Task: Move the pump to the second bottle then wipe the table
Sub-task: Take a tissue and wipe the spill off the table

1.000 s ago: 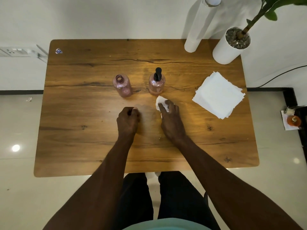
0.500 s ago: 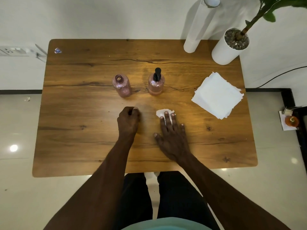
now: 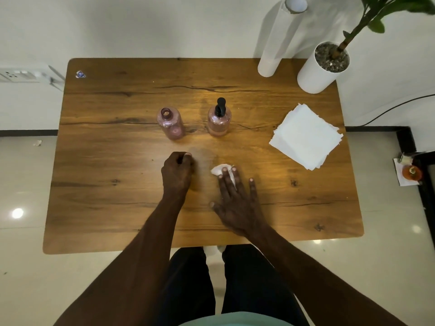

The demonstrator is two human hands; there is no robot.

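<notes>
Two pink bottles stand mid-table on the wooden table (image 3: 98,208). The left bottle (image 3: 170,124) has an open neck with no pump. The right bottle (image 3: 219,122) carries the black pump (image 3: 220,106). My right hand (image 3: 235,198) lies flat with spread fingers pressing a crumpled white tissue (image 3: 220,170) onto the table, just in front of the right bottle. My left hand (image 3: 177,171) rests as a closed fist on the table in front of the left bottle. A faint damp smear (image 3: 203,155) shows between my hands.
A stack of white paper napkins (image 3: 306,136) lies at the right of the table. A white plant pot (image 3: 322,67) and a white roll (image 3: 274,45) stand at the back right corner. A small sticker (image 3: 80,74) sits at the back left.
My right hand has dragged the tissue from beside the right bottle toward me and flattened out on it. My left fist has stayed put.
</notes>
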